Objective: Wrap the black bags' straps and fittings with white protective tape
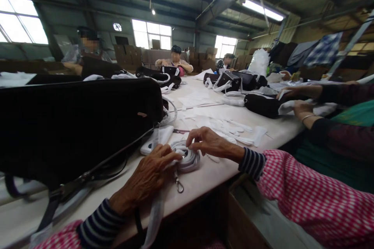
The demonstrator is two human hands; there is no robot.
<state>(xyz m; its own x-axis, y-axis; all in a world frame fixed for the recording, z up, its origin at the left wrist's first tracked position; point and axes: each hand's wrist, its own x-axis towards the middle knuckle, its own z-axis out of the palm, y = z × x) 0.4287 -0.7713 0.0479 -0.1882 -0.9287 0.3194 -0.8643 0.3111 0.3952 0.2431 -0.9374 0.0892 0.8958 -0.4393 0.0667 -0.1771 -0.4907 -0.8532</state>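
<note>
A strap wrapped in white covering lies wound into a flat coil (191,163) near the table's front edge. From it a metal snap hook (179,186) hangs towards me. My left hand (147,175) holds the coil's left side, thumb and fingers closed on it. With bent fingers, my right hand (209,142) pinches the coil's top right edge; the exact spot between its fingertips is partly hidden. A translucent white strip (154,218) hangs below my left hand over the edge. Close on the left stands a large black bag (76,124) with a small metal tag.
The white table (224,114) bears scattered white wrapping strips (230,126) and a white phone-like object (156,140). More black bags (230,81) lie further back. At right, a co-worker's hands (304,111) handle a black bag (261,105). Several people sit across. A carton (242,218) stands below the edge.
</note>
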